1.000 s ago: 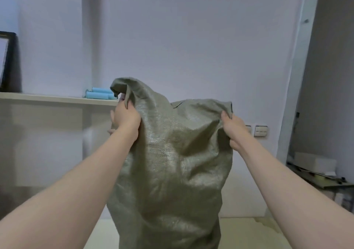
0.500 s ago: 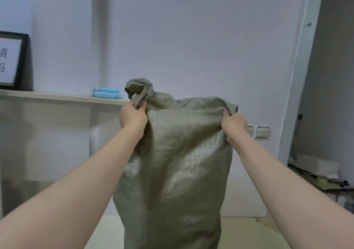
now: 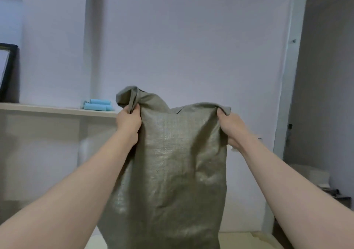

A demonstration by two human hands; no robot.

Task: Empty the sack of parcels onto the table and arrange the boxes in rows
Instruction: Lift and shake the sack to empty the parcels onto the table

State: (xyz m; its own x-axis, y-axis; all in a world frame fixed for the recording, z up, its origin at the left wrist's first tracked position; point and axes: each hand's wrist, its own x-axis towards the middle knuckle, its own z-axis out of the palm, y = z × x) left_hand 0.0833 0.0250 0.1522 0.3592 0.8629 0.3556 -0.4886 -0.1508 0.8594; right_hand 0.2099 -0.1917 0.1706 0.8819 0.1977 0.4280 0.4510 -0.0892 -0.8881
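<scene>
Head view: sack point(image 3: 172, 172) hangs vertical, hands gripping top corners.

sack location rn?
Head view, centre: the sack hangs in front of the wall, its upper corners gripped by the left hand and the right hand. The shelf with blue rolls is behind it, left.

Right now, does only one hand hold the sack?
No, the left hand and the right hand each grip a top corner of the sack.
</scene>
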